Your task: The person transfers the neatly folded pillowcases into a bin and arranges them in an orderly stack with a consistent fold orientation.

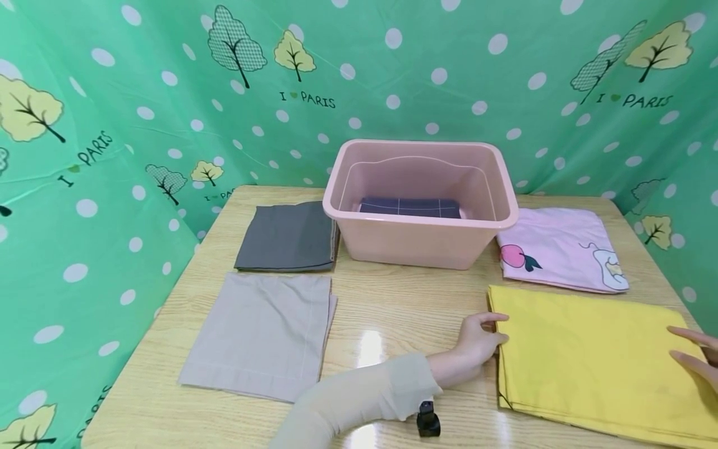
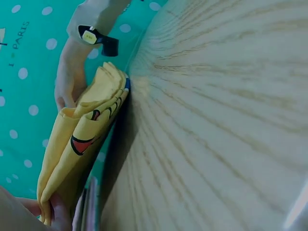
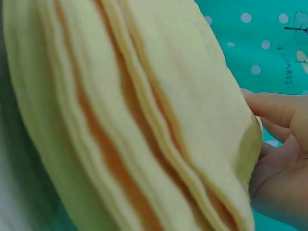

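A folded yellow cloth (image 1: 594, 362) lies at the right of the table in the head view. My left hand (image 1: 478, 343) pinches its left edge between thumb and fingers. At the opposite edge my right hand (image 1: 698, 358), partly cut off by the frame, grips the cloth. The left wrist view shows the yellow cloth (image 2: 62, 163) standing in thick folds with a red and black print, the right hand (image 2: 70, 79) at its far end. Stacked layers of the cloth (image 3: 202, 82) fill the right wrist view, with the right hand (image 3: 284, 159) holding their side.
A pink bin (image 1: 421, 240) at the back holds a dark checked cloth (image 1: 409, 207). Folded dark grey cloth (image 1: 288, 237) and light grey cloth (image 1: 260, 330) lie on the left. A pink printed cloth (image 1: 561, 246) lies behind the yellow one. Green curtain (image 1: 392, 75) surrounds the table.
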A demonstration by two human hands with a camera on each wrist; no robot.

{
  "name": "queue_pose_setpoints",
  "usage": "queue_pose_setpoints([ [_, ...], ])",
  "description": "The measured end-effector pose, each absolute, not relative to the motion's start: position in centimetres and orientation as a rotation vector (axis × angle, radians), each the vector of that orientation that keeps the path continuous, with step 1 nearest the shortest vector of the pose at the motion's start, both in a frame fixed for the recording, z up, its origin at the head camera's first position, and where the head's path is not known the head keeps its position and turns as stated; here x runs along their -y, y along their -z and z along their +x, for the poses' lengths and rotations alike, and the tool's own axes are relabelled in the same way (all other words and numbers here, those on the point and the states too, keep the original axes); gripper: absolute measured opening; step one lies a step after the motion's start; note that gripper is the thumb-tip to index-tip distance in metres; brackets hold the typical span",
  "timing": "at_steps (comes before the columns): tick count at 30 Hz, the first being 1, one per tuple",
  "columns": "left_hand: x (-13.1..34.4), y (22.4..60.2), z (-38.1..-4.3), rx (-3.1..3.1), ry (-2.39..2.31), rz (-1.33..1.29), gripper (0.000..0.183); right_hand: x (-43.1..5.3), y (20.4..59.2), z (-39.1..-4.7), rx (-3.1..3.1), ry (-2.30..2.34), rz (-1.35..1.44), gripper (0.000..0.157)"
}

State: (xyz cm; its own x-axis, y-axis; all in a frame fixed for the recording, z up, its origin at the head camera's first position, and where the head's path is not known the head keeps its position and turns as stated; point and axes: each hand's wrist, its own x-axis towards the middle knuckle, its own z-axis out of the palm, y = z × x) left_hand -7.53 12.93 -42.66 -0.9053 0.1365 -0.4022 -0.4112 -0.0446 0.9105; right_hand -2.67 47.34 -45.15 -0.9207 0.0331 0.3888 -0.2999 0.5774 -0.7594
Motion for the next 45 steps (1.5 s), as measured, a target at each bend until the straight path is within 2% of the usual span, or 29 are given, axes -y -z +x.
queue_pose_setpoints([
  [5,-12.1,42.5,-7.7,-1.837,-2.038,-0.277,0.030,-46.7,44.6,-2.7,2.436,-1.389,0.239,0.060],
  [12,-11.0,42.3,-7.8,-1.821,-2.068,-0.287,0.031,-45.3,44.3,-3.3,2.346,-1.366,0.376,0.043],
  [19,-9.7,41.9,-8.0,-1.821,-2.075,-0.294,0.032,-46.0,45.6,-3.6,2.461,-1.342,0.203,0.054],
  [25,-8.3,41.6,-8.3,-1.836,-2.097,-0.273,0.032,-46.7,46.7,-4.0,2.603,-1.327,-0.006,0.051],
  [36,-5.8,41.1,-8.8,-1.826,-2.133,-0.269,0.034,-39.3,40.3,-3.3,2.805,-1.274,-0.172,0.047],
  [45,-3.7,41.0,-9.2,-1.837,-2.153,-0.257,0.035,-37.3,39.4,-3.7,2.917,-1.263,-0.249,0.049],
])
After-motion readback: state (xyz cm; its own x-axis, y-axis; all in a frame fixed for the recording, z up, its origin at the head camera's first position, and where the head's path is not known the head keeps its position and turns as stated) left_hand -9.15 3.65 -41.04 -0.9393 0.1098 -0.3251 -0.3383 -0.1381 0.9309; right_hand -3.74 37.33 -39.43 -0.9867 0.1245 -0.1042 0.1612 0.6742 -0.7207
